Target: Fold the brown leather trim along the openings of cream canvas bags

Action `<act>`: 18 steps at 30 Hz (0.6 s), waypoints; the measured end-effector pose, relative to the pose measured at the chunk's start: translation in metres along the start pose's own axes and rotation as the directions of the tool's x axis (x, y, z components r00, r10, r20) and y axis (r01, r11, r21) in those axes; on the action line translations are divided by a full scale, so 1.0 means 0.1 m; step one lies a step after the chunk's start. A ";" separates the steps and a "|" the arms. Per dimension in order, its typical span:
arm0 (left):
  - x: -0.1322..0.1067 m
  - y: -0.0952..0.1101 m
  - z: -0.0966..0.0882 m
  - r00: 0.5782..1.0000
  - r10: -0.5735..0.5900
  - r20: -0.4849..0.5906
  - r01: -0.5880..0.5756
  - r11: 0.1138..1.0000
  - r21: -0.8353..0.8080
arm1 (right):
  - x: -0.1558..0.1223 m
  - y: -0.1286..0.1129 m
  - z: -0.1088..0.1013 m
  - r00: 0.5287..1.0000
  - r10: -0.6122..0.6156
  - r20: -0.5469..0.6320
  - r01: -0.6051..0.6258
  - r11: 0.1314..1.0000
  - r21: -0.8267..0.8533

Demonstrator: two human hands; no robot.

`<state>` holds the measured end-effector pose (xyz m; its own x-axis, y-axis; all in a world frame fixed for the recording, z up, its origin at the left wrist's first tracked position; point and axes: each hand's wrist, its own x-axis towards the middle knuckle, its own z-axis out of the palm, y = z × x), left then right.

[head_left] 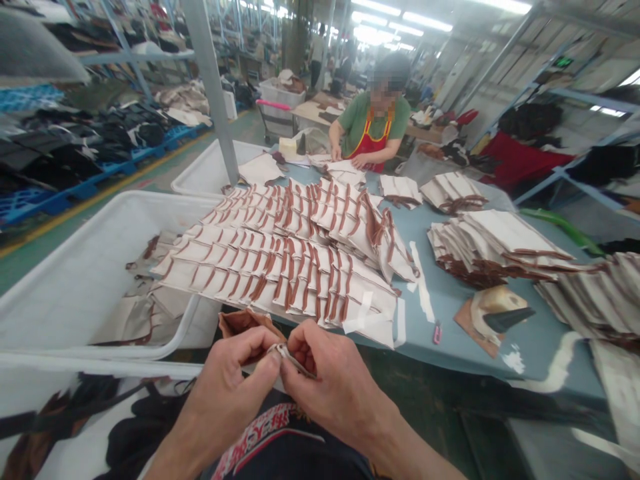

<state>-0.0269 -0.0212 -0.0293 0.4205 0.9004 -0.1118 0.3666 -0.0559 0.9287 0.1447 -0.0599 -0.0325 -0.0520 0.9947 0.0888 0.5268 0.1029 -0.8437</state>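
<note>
Close to my body, both hands pinch the edge of a sewn fabric piece (249,323), brown on its far side and whitish along the edge. My left hand (235,373) grips that edge between thumb and forefinger. Right beside it, my right hand (325,367) holds the same edge with curled fingers; the thumbs nearly meet. Much of the piece is hidden behind my hands. Just beyond lie overlapping rows of white fabric pieces (250,263) with brown edges, spread on the blue-grey table (425,347).
White plastic bins (120,207) holding fabric stand at the left. On the table's right are stacked pieces (500,243), a tape roll (500,300), a small pink tool (437,332) and white tape strips. A metal post (215,87) rises behind. Across the table a co-worker (373,127) handles fabric.
</note>
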 end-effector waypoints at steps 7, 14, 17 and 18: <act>0.04 -0.09 -0.02 0.999 -0.026 -0.023 0.026 0.999 -0.030 | -0.04 0.01 0.15 0.991 0.134 -0.005 -0.132 0.986 0.104; -0.04 -0.09 -0.08 1.000 0.000 -0.020 -0.002 0.995 -0.101 | 0.01 -0.03 0.08 0.932 0.241 0.269 -0.352 0.774 0.527; -0.10 -0.09 -0.09 0.994 0.032 -0.100 -0.034 0.999 -0.017 | 0.03 -0.05 0.10 0.947 0.259 0.192 -0.319 0.836 0.445; -0.12 -0.10 -0.10 0.991 0.049 -0.125 -0.048 0.999 0.015 | 0.03 -0.06 0.12 0.953 0.253 0.163 -0.299 0.865 0.404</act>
<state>-0.0441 -0.0274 -0.0339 0.3312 0.9433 -0.0211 0.3588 -0.1052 0.9275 0.1316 -0.0570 -0.0335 -0.0545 0.9750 -0.2155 0.1282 -0.2072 -0.9698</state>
